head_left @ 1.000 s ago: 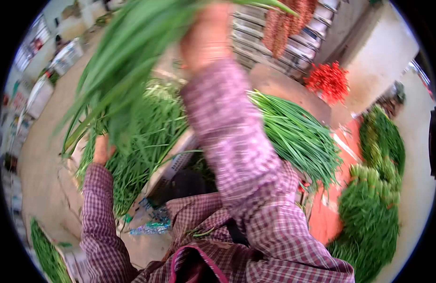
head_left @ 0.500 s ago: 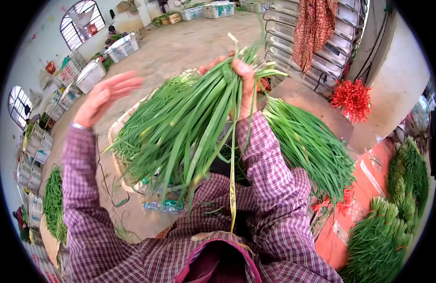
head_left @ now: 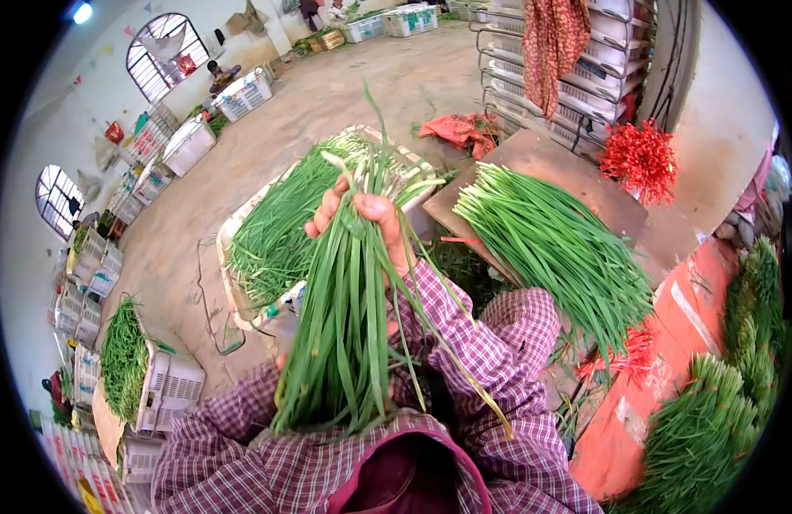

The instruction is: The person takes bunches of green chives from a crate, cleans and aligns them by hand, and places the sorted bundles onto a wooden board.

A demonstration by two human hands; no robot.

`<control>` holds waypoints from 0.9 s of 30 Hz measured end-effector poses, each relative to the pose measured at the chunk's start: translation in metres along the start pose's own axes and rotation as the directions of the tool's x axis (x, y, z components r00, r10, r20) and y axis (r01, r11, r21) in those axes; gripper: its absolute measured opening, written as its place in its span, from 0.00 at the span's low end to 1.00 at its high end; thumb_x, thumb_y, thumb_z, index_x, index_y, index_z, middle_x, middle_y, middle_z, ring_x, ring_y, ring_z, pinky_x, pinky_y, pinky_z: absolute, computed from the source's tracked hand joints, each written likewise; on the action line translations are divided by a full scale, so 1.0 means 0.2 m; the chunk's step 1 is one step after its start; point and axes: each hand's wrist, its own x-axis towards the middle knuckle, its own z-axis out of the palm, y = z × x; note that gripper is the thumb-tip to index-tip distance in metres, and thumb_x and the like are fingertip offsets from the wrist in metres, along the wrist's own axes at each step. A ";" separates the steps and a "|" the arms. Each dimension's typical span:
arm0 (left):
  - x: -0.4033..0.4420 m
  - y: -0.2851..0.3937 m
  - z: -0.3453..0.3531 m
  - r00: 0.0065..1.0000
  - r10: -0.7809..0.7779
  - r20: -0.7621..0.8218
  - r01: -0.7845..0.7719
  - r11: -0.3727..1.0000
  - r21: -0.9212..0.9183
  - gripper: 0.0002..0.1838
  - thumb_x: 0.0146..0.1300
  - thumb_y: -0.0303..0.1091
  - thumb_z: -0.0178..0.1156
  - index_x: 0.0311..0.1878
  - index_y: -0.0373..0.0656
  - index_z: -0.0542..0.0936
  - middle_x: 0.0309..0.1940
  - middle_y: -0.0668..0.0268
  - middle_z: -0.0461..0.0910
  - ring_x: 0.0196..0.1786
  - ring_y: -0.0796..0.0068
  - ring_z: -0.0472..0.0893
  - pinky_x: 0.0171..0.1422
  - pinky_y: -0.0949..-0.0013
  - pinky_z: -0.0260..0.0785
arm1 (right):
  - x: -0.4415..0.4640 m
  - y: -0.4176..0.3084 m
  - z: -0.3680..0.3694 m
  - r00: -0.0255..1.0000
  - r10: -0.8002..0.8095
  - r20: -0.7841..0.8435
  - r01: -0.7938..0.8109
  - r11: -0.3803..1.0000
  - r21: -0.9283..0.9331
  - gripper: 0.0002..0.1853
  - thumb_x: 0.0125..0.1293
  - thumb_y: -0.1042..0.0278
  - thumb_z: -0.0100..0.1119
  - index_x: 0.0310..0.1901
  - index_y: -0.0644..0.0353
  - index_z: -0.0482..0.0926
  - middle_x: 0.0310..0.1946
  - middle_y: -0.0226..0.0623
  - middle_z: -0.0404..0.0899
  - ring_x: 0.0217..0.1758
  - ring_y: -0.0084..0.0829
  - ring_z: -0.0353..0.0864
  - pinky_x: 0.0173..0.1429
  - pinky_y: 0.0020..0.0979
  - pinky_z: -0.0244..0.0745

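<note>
My right hand (head_left: 383,218) is closed round a bunch of garlic chives (head_left: 340,317) near its pale stem ends. The stems point up and away, and the long green leaves hang down towards my chest. Some yellowed leaves droop to the right across my sleeve. My left hand (head_left: 282,361) is low beside the hanging leaves, almost wholly hidden by them, so its fingers cannot be made out. Beyond the bunch, a crate (head_left: 233,295) holds loose chives. To the right, a neat pile of chives (head_left: 559,240) lies on a brown board (head_left: 520,152).
Red ties (head_left: 640,163) hang by the stacked crates (head_left: 507,64). Tied chive bundles (head_left: 696,428) lie on an orange sheet (head_left: 615,437) at right. A white crate (head_left: 173,385) of greens stands at left. An orange bag (head_left: 460,130) is on the floor. Other people sit farther back.
My left hand has dropped from the raised, open position at left to behind the leaves. My right hand has brought the bunch lower and to the left, and its leaves now hang steeper.
</note>
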 end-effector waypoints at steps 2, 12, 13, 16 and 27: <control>-0.05 -0.04 0.02 1.000 0.009 0.011 -0.008 0.997 -0.077 0.53 0.52 0.59 0.67 0.74 0.38 0.55 0.42 0.59 0.77 0.43 0.61 0.78 0.58 0.54 0.69 | -0.01 0.00 0.08 0.999 0.011 -0.043 -0.013 0.999 -0.036 0.21 0.61 0.58 0.61 0.53 0.54 0.71 0.39 0.33 0.74 0.44 0.34 0.78 0.62 0.45 0.73; -0.29 0.42 -0.02 0.800 0.170 -0.576 0.086 0.917 0.390 0.44 0.48 0.33 0.69 0.69 0.35 0.61 0.27 0.63 0.76 0.30 0.66 0.81 0.42 0.60 0.77 | 0.06 -0.16 -0.17 0.893 0.364 -0.266 -0.437 0.842 -0.315 0.57 0.58 0.26 0.55 0.76 0.54 0.38 0.67 0.48 0.61 0.59 0.43 0.75 0.61 0.53 0.74; -0.31 0.44 -0.05 0.705 0.232 -0.670 0.146 0.877 0.457 0.41 0.46 0.31 0.68 0.66 0.34 0.66 0.29 0.61 0.78 0.31 0.65 0.81 0.44 0.60 0.77 | 0.05 -0.15 -0.21 0.897 0.383 -0.223 -0.435 0.854 -0.285 0.56 0.59 0.27 0.54 0.76 0.54 0.38 0.66 0.48 0.60 0.59 0.43 0.75 0.58 0.53 0.76; -0.34 0.45 -0.09 0.518 0.369 -0.772 0.253 0.796 0.550 0.36 0.45 0.30 0.68 0.61 0.34 0.71 0.34 0.58 0.81 0.35 0.64 0.83 0.45 0.61 0.78 | 0.05 -0.05 -0.25 0.898 0.380 -0.222 -0.432 0.856 -0.283 0.55 0.60 0.30 0.57 0.75 0.57 0.40 0.64 0.46 0.63 0.56 0.42 0.76 0.53 0.50 0.81; -0.53 0.53 -0.21 0.595 0.289 -0.750 0.225 0.836 0.501 0.37 0.43 0.22 0.67 0.62 0.32 0.71 0.50 0.54 0.81 0.45 0.60 0.84 0.46 0.63 0.78 | 0.16 0.05 -0.27 0.924 0.331 -0.192 -0.200 -0.009 -0.980 0.24 0.67 0.51 0.59 0.53 0.64 0.77 0.31 0.37 0.80 0.18 0.23 0.72 0.30 0.28 0.72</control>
